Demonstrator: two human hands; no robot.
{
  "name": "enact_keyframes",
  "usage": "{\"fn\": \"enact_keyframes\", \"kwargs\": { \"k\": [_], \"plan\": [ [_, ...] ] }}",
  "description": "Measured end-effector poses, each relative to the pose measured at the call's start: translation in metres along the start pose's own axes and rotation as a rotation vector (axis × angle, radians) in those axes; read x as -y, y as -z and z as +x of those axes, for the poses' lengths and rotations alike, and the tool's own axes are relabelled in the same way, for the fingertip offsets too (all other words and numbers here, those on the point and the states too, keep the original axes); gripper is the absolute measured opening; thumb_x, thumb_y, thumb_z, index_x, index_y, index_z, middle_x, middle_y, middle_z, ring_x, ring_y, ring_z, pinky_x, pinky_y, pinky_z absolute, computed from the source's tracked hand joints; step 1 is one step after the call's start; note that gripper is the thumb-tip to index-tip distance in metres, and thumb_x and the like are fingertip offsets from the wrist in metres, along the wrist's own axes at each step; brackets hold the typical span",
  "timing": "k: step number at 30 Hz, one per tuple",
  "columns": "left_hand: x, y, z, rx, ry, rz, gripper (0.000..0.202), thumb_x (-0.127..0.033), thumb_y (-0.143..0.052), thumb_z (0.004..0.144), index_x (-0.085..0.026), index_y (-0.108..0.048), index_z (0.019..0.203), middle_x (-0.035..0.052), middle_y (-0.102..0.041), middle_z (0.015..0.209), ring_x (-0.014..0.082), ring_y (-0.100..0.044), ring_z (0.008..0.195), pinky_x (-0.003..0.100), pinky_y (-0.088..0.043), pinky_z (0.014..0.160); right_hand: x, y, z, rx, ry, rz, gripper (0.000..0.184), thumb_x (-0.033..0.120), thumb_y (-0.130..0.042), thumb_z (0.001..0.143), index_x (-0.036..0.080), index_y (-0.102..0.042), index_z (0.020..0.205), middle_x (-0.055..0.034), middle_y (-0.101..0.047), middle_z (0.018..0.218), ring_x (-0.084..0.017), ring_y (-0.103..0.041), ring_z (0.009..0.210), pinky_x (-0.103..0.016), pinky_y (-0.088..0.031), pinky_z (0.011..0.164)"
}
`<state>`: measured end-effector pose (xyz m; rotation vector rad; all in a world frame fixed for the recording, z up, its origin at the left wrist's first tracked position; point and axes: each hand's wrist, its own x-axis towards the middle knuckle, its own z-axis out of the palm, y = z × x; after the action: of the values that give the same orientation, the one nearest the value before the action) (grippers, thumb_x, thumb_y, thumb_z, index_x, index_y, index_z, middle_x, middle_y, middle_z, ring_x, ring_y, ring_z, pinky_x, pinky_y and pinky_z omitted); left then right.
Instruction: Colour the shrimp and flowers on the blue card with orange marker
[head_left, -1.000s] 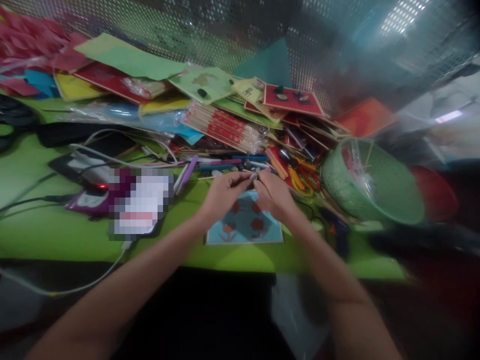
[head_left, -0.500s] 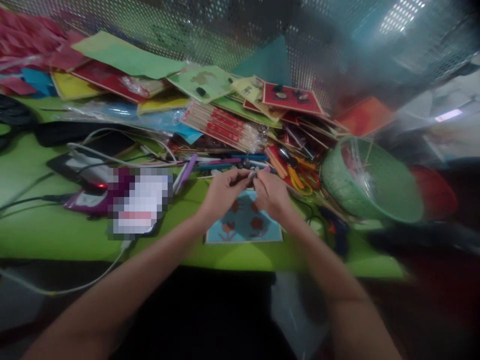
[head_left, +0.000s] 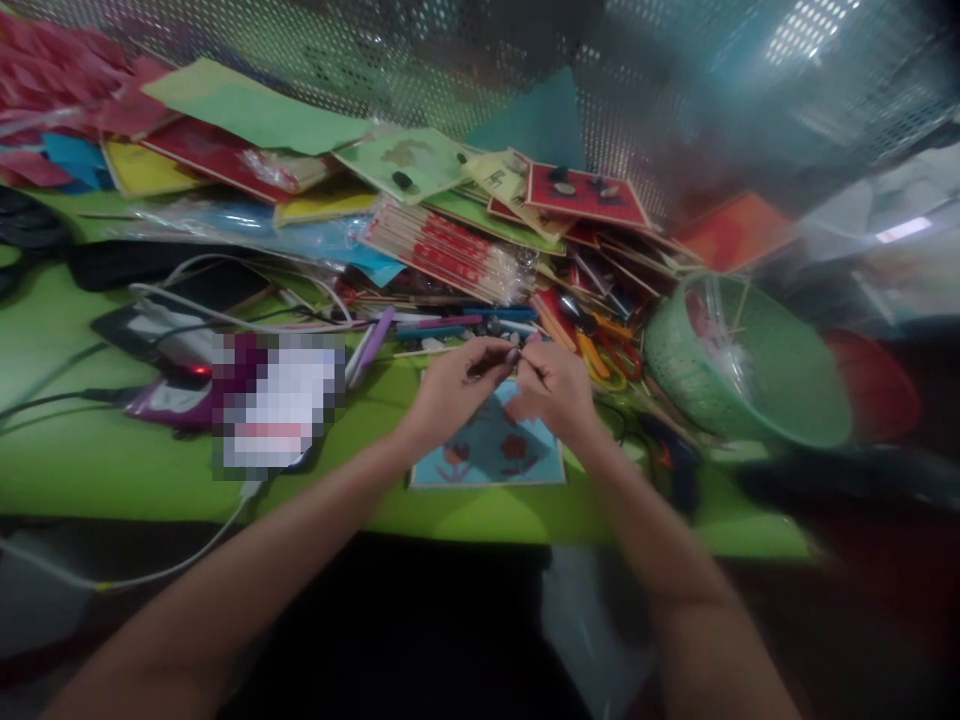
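Over the far part of a blue card point(head_left: 480, 462), my left hand point(head_left: 459, 388) and my right hand point(head_left: 556, 388) meet at the fingertips. The left thumb and forefinger pinch a small dark pebble point(head_left: 513, 356). My right fingers are curled closed right beside it; what they hold, if anything, is hidden. Orange flowers with purplish leaves decorate the card, which lies flat with its top half partly covered by my hands. Just beyond my fingers are a few pebbles point(head_left: 493, 327) and some pens point(head_left: 442, 322).
A green basket point(head_left: 787, 370) stands at the right, with orange-handled scissors point(head_left: 619, 355) and a glue gun point(head_left: 675, 455) near it. Decorated cards point(head_left: 585, 195) and packed sticks point(head_left: 450, 250) pile up behind. On the left lie a blurred-out phone point(head_left: 281, 400), cables and a purple device point(head_left: 176, 398).
My right hand has shifted slightly to the right and its fingers have curled in more. The pebble shows more clearly at my left fingertips. The card has stayed put.
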<state>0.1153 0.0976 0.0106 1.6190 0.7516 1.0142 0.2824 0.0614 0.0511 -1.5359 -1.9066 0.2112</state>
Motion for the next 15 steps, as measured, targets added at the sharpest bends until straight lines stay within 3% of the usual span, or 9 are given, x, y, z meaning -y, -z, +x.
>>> {"fn": "enact_keyframes", "kwargs": {
  "k": [5, 10, 15],
  "plan": [
    [-0.0008, -0.0004, 0.0021, 0.022, 0.007, -0.06, 0.03, -0.035, -0.064, 0.097, -0.022, -0.074, 0.122, 0.0058, -0.077, 0.117, 0.0194, -0.071, 0.108, 0.031, -0.054, 0.097, 0.0017, 0.0007, -0.0006, 0.006, -0.001, 0.012, 0.03, 0.021, -0.044, 0.085, 0.025, -0.024, 0.063, 0.0017, -0.033, 0.06, -0.016, -0.037, 0.062, -0.034, -0.03, 0.065],
    [0.0007, -0.0032, 0.0034, -0.013, 0.023, -0.164, 0.027, -0.04, -0.068, 0.096, -0.022, -0.076, 0.115, 0.006, -0.077, 0.116, 0.0196, -0.071, 0.106, 0.032, -0.055, 0.096, 0.0028, 0.0045, -0.0004, 0.028, -0.087, 0.204, 0.029, 0.026, -0.044, 0.085, 0.025, -0.029, 0.06, 0.0035, -0.032, 0.059, -0.013, -0.035, 0.058, -0.032, -0.026, 0.06],
    [0.0039, -0.0047, 0.0049, -0.01, 0.057, -0.318, 0.031, -0.044, -0.075, 0.091, -0.022, -0.077, 0.113, 0.0061, -0.077, 0.115, 0.0197, -0.071, 0.105, 0.033, -0.057, 0.097, 0.0031, 0.0055, -0.0011, 0.058, -0.163, 0.337, 0.029, 0.03, -0.046, 0.086, 0.024, -0.038, 0.059, 0.0035, -0.039, 0.058, -0.013, -0.04, 0.06, -0.03, -0.029, 0.06]
  ]
}}
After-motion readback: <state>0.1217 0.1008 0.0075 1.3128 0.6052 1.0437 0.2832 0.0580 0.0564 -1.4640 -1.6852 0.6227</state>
